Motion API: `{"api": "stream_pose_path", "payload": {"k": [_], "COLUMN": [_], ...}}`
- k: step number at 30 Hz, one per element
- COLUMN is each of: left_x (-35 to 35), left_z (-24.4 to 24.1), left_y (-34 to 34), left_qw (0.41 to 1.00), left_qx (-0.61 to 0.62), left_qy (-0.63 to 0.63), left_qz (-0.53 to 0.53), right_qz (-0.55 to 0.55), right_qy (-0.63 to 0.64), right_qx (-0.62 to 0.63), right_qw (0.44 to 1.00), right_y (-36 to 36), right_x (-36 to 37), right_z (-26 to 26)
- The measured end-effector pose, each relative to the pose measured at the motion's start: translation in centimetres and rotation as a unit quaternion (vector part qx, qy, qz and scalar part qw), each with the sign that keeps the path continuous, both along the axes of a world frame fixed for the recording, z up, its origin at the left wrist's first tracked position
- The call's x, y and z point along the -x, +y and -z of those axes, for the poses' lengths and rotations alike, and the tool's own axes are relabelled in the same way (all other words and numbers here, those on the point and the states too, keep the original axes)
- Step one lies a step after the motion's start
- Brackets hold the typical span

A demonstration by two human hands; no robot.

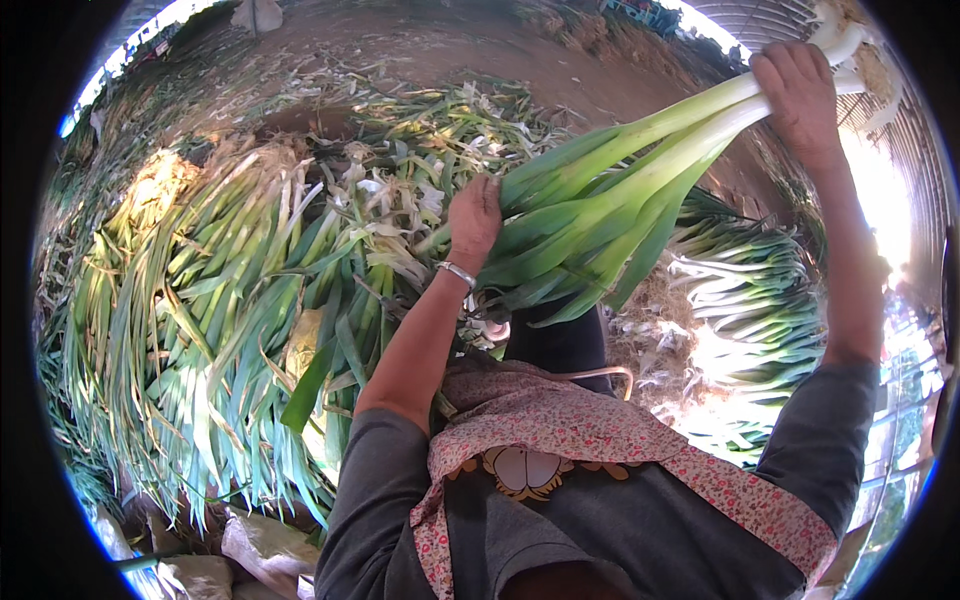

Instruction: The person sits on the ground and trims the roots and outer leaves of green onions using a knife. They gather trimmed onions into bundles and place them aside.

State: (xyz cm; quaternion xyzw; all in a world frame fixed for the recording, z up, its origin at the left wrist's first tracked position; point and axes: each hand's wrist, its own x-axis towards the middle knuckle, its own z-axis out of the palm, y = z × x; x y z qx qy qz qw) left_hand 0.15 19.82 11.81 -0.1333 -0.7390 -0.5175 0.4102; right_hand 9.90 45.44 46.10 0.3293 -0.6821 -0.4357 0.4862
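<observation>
Two or more leeks [637, 195] stretch between my hands, white shanks up to the right and green leaves down to the left. My right hand [799, 101] is closed around the white shanks near their roots. Toward the leaf ends is my left hand [475, 214], its fingers curled against the green leaves; how firmly it holds them is partly hidden. A metal bracelet [457, 275] circles my left wrist. Below the leaves lies my floral apron [555, 416].
A large heap of untrimmed leeks [210, 300] lies at left. Peeled leaves and scraps [405, 180] sit beyond my left hand. A row of leeks with white shanks [750, 300] lies at right. Pale sacks [266, 547] are at lower left.
</observation>
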Motion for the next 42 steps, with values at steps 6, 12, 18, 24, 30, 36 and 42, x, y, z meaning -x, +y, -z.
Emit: {"api": "stream_pose_path", "payload": {"k": [6,12,18,24,30,36,42], "left_x": [11.8,1.6,-2.6,-3.4,-0.8,-1.9,-3.5], "left_z": [13.0,7.9,4.1,14.5,15.4,13.0,9.7], "left_y": [-15.0,-14.2,-2.9,-1.5,-4.5,-5.1,-2.0], "left_qw": [0.908,0.941,0.933,0.956,0.943,0.968,0.993], "left_qx": [0.206,-0.009,0.192,0.206,-0.213,-0.132,0.008], "left_qy": [-0.159,-0.255,-0.217,-0.177,-0.253,-0.211,-0.105], "left_qz": [-0.327,-0.224,0.215,0.107,-0.02,-0.005,0.05], "right_qz": [0.068,0.124,0.099,0.133,0.262,0.365,0.368], "right_qy": [-0.09,-0.046,-0.051,-0.087,-0.288,-0.455,-0.512], "right_qx": [0.029,0.087,0.066,0.06,0.185,0.29,0.287], "right_qw": [0.993,0.987,0.992,0.985,0.902,0.759,0.721], "right_y": [0.8,7.4,5.1,2.7,5.5,4.3,0.7], "right_x": [3.8,3.2,2.6,3.2,4.6,4.2,2.6], "right_z": [3.8,4.2,5.7,7.2,8.0,5.9,5.2]}}
